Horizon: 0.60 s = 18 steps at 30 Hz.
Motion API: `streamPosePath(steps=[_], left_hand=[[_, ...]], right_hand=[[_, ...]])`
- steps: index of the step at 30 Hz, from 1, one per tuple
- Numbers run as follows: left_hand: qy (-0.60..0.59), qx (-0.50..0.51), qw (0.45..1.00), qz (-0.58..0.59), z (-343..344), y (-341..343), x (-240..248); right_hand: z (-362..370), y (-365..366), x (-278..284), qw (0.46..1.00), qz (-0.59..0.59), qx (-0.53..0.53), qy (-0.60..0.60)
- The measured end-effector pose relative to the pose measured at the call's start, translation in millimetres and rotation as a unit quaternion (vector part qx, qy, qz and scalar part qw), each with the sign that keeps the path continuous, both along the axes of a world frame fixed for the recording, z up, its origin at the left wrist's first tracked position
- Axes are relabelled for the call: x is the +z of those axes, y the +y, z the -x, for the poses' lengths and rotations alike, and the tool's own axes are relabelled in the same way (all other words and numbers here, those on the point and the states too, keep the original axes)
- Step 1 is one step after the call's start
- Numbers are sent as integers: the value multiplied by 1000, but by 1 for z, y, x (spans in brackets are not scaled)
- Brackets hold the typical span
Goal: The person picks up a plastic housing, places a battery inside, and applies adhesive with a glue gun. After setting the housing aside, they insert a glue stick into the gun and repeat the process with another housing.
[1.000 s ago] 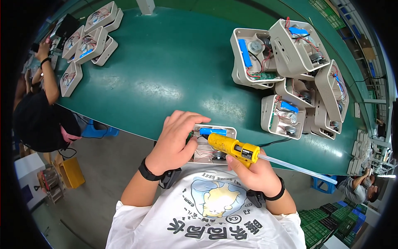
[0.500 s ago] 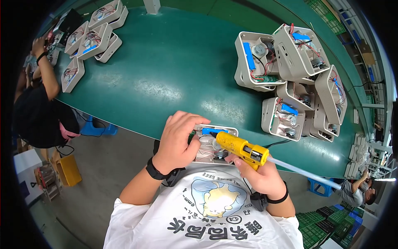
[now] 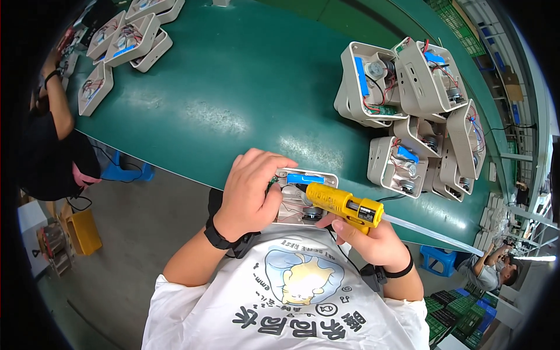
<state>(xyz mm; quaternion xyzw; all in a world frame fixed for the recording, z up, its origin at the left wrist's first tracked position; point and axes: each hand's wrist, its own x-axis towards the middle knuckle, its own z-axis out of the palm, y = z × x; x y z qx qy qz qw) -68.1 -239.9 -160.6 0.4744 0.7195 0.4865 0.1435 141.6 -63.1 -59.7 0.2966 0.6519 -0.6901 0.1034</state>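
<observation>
My right hand point(image 3: 376, 238) is wrapped round the grip of a yellow hot glue gun point(image 3: 332, 200), with a long clear glue stick point(image 3: 429, 231) trailing from its back end. The dark nozzle points left into a pale plastic housing point(image 3: 333, 180) at the table's front edge, close to the lower edge of a blue battery pack point(image 3: 305, 178). Inside the housing lie thin wires and a round black part point(image 3: 312, 213); the gun covers some of it. My left hand point(image 3: 248, 198) grips the housing's left end, thumb on the near side, fingers over the far rim.
Several similar open housings point(image 3: 429, 81) with wires and blue batteries are heaped at the right of the green table point(image 3: 245, 87). More housings point(image 3: 131, 41) sit at the far left, near another person's arm point(image 3: 58, 108). A blue stool point(image 3: 437, 261) stands beyond the table edge at right.
The whole view has shifted slightly. Relative to the housing, the nozzle has gone from over the blue battery pack to just below its near edge. Both hands keep their holds.
</observation>
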Motion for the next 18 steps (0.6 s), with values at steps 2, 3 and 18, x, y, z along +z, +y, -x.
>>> streamPosePath(steps=[2,3,18], left_hand=[[2,0,1000,-4,0,0,-1],[4,1,1000,-6,0,-1,-1],[-5,0,1000,-22,-1,-3,-4]], right_hand=[[2,0,1,1000,4,-1,-22],[3,1,1,999,10,-4,-41],[5,-5,-2,993,-45,9,-111]])
